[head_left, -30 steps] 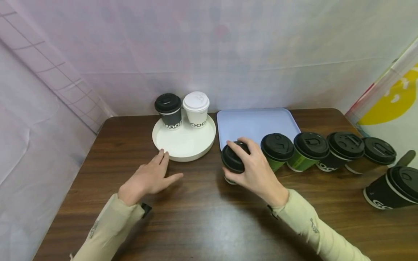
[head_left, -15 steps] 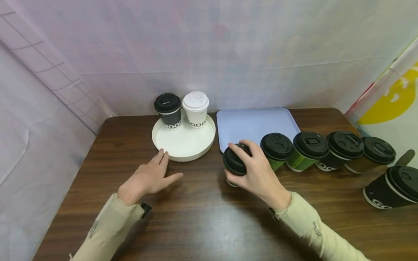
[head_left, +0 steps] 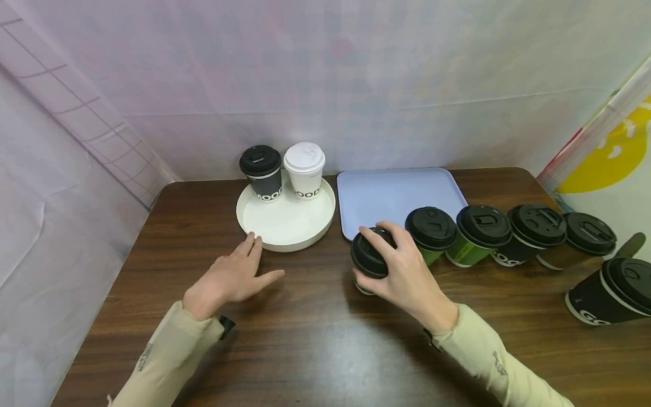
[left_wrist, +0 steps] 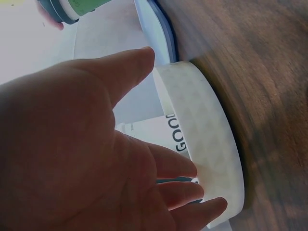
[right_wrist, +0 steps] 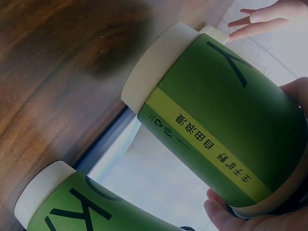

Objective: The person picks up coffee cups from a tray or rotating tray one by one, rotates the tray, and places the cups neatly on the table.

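Note:
My right hand (head_left: 409, 274) grips a green paper cup (right_wrist: 207, 115) near its black lid (head_left: 367, 257), fingers and thumb on either side. In the right wrist view the cup shows a yellow-green band with lettering and a white base, close over the table. My left hand (head_left: 226, 280) lies with its fingers extended and thumb spread, fingertips at the front rim of a white round tray (head_left: 285, 226). On that tray stand a black cup (head_left: 267, 183) and a white cup (head_left: 307, 178), both lidded. The left wrist view shows the fingers against the tray's outer wall (left_wrist: 204, 115).
A light blue rectangular tray (head_left: 391, 192) lies behind the held cup. To the right stand a green cup (head_left: 431, 229), another green cup (head_left: 473, 249), a black cup (head_left: 536, 226) and a brown cup (head_left: 587, 237) in a row. One more black cup (head_left: 605, 294) is nearer the right edge.
My right hand has shifted slightly right and toward me with the green cup in its grip. The left hand has stayed at the tray rim.

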Available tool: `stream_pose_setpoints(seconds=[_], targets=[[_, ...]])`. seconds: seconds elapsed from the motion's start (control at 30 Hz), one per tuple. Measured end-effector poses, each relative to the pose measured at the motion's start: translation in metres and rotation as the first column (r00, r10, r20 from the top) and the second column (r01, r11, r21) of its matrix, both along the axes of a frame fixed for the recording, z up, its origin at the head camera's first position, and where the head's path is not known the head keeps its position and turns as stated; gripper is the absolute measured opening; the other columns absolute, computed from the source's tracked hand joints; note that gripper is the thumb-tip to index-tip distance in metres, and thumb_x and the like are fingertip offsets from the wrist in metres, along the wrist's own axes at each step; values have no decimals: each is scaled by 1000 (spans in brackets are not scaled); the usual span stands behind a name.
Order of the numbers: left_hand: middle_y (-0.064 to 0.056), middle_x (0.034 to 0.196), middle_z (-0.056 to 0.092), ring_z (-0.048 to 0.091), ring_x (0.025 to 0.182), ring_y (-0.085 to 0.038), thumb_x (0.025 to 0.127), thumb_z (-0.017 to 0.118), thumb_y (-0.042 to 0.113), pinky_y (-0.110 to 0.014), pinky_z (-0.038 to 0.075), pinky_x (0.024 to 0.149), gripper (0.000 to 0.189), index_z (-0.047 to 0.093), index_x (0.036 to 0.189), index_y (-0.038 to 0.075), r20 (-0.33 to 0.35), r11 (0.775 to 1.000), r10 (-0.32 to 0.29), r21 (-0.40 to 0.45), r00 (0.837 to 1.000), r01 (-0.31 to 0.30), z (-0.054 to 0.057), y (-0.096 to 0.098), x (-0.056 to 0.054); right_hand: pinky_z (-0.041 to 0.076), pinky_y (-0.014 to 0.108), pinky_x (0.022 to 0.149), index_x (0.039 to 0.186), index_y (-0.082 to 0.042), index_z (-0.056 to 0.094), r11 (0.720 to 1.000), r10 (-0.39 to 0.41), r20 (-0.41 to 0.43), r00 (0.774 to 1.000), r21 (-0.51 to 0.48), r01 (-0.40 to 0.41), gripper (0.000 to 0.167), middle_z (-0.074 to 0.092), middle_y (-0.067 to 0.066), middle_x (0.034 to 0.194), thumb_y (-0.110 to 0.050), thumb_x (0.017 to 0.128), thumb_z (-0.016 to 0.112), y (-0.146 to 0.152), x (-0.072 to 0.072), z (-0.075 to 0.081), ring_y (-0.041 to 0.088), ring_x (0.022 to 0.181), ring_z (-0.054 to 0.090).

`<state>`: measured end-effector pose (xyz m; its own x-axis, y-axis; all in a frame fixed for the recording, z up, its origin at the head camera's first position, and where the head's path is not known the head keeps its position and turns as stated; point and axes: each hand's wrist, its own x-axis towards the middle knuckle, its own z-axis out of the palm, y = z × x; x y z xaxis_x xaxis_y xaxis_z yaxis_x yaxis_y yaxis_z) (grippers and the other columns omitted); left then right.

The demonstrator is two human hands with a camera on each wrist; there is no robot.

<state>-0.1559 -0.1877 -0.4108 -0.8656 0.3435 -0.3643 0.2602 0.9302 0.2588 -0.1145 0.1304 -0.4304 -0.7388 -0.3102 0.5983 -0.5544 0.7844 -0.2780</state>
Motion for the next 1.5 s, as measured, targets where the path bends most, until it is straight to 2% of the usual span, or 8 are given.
stream_pose_setpoints(seconds=[0.33, 0.93, 1.5], targets=[[-32, 171, 4, 16, 158, -50, 105, 44, 61, -73, 28, 120, 95, 13, 162, -9, 12, 1000, 8, 8, 1000, -9, 1, 0, 0, 58, 55, 95, 140, -14, 64, 1000, -3, -8, 1000, -1, 3, 76, 58, 25, 133, -28, 70, 91, 4, 7, -2, 42, 116, 61], [-35, 169, 6, 19, 157, -52, 104, 43, 63, -70, 33, 118, 97, 15, 161, -10, 11, 1000, -3, -10, 1000, 4, 3, 2, 0, 61, 56, 91, 142, -17, 62, 1000, -29, 18, 999, -5, 29, 79, 57, 25, 133, -27, 69, 92, 13, 19, -6, 42, 115, 62], [-36, 169, 6, 22, 155, -53, 104, 43, 65, -70, 35, 116, 99, 14, 161, -11, 11, 1000, -1, -16, 1000, 2, 2, 1, 0, 59, 57, 91, 141, -16, 62, 999, -36, -3, 999, -5, 36, 79, 57, 26, 131, -26, 68, 91, 21, 23, -8, 44, 114, 62]])
